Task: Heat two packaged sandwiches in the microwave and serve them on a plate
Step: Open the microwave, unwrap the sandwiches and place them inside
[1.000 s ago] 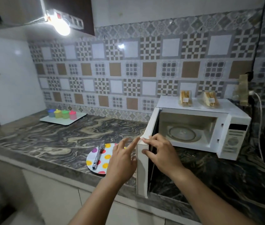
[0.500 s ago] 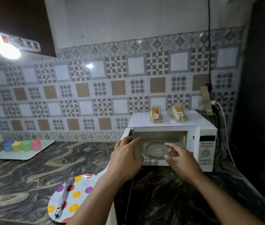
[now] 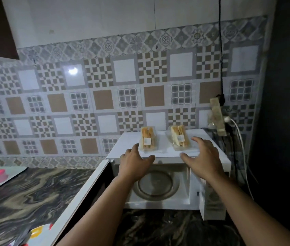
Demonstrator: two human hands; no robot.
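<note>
A white microwave [image 3: 165, 148] stands on the counter with its door [image 3: 80, 194] swung open to the left; the glass turntable [image 3: 155, 185] inside is bare. Two packaged sandwiches sit on its top: the left sandwich [image 3: 147, 140] and the right sandwich [image 3: 179, 137], each in clear wrap with a small label. My left hand [image 3: 133, 166] hovers with spread fingers just in front of the left sandwich. My right hand [image 3: 203, 157] reaches with spread fingers beside the right sandwich. Neither hand holds anything. The polka-dot plate [image 3: 36, 233] peeks in at the bottom left.
A white tray [image 3: 7, 180] with small coloured containers lies at the left on the marble counter [image 3: 25, 201]. A power strip [image 3: 218, 119] with plugged cables hangs on the tiled wall right of the microwave. A dark wall closes off the right side.
Both hands left the microwave door, which now stands wide open, and rose to the microwave's top near the two sandwiches. The view moved closer and to the right.
</note>
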